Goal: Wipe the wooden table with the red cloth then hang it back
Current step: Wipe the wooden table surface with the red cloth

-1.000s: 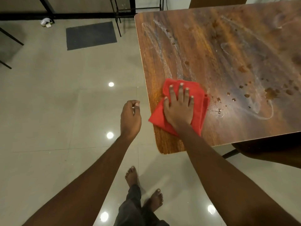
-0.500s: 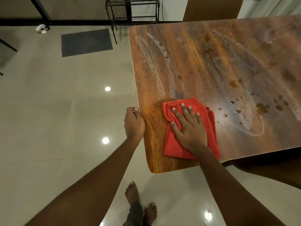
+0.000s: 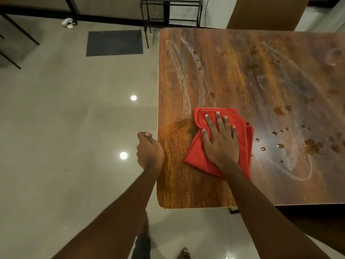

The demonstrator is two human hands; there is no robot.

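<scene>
A folded red cloth (image 3: 197, 156) lies on the wooden table (image 3: 233, 75) near its front left corner. My right hand (image 3: 221, 142) presses flat on the cloth with straight, spread fingers. My left hand (image 3: 149, 151) is curled into a fist at the table's left edge and holds nothing that I can see. Wet smears and several brown drops mark the tabletop to the right of the cloth and further back.
A dark mat (image 3: 114, 43) lies on the tiled floor at the back left. A black metal rack (image 3: 170, 12) stands behind the table's far left corner. Thin black furniture legs (image 3: 16, 28) cross the far left. A dark chair seat (image 3: 315, 221) sits under the table's front edge.
My right hand slid the red cloth from the table's front left edge rightward and inward. My left hand moved right to the table's left edge.
</scene>
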